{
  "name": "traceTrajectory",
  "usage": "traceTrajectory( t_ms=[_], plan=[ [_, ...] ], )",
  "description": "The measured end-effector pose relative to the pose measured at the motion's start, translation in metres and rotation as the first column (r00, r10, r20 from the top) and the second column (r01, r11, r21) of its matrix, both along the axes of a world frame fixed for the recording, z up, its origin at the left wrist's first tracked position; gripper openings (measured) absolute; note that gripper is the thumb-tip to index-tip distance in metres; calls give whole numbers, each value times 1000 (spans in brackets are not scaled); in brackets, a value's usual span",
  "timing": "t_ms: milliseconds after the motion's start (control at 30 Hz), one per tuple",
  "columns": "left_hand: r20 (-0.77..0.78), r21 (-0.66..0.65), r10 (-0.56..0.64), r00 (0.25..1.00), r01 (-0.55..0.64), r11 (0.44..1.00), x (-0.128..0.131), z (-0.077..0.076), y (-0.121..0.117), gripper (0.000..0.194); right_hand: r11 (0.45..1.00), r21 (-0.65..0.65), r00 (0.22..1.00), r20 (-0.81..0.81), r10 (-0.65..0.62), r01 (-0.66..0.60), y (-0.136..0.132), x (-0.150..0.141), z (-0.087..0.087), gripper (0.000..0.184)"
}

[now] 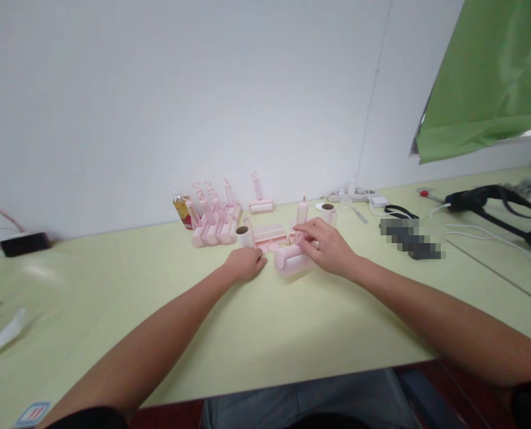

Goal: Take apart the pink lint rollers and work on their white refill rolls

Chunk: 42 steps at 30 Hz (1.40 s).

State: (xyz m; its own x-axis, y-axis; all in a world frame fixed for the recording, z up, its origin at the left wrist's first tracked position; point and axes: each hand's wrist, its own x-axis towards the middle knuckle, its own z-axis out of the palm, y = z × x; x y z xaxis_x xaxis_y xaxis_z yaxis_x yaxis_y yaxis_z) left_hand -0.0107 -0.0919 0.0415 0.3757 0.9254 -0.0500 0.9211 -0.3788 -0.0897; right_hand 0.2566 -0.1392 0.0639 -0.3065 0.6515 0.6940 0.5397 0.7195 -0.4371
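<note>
Your forearms stretch out over the pale yellow-green table (pixel 113 310), which carries everything, so I'll place the rest around the pink lint roller (pixel 291 260) lying on its side mid-table.

Biggest cluster: a row of finished pink rollers (pixel 216 229) behind and to the left of it, bodies side by side with handles sticking up, likely parked that way so they stay out of your working spot. A small drink bottle (pixel 183 213) stands at the left end of that row. One more roller (pixel 260 205) sits alone behind, near the wall. Well off to the right of the lying roller are a black strap (pixel 493 199), white cables and a power strip (pixel 350 195).

Closer in, a flat pink tray-like part (pixel 269 233) lies just behind it, with a white refill roll (pixel 244 236) standing upright beside that.

Your right hand (pixel 328 245) is on the lying roller's right end, fingers loosely curled and pinching at something pink there; I can't tell exactly what. It looks like you're steadying it so it won't roll. Your left hand (pixel 246 263) rests just left of it, curled nearly closed, knuckles up. I can't tell whether anything's inside.
</note>
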Motion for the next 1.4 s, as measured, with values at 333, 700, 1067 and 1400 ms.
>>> traceTrajectory(
  t_ms=[333,700,1067,1400],
  plan=[
    [478,-100,-117,870,186,977,12,16,-24,39,995,-85,993,-99,-59,51,17,-9,-12,36],
    [914,-260,302,-271,182,948,48,-2,-46,65,844,-446,810,-586,-22,-299,-10,-26,-29,55],
    [838,-468,537,-95,379,798,33,2,-63,54,899,-362,826,-564,-2,-245,-13,-13,-32,42],
    [459,-160,27,888,52,986,16,33,-38,66,985,-155,668,-725,-168,79,20,31,-25,41]
  ],
)
